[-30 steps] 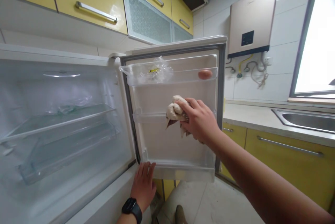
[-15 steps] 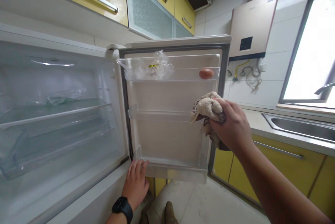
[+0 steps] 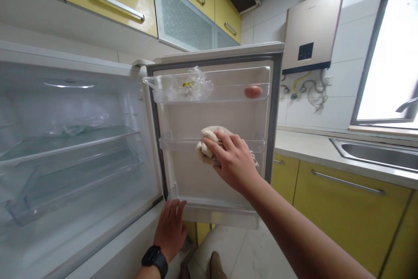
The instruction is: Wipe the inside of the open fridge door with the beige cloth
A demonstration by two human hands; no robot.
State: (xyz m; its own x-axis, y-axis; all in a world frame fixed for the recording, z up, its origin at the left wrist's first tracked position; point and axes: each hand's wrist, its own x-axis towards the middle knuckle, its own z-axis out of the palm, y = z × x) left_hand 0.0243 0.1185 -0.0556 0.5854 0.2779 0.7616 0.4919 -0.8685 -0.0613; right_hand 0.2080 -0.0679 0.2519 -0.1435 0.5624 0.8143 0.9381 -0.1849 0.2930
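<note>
White open fridge door, inner side facing. Right hand grip closed around crumpled beige cloth, pressed on clear middle door shelf. Left hand flat, fingers spread, on door's bottom edge. Brown egg on top shelf.

Both forearms are bare, no sleeves in view; the left hand has a black smartwatch with a dark band at its wrist; the right hand wears nothing; a brownish shoe shows below.
</note>
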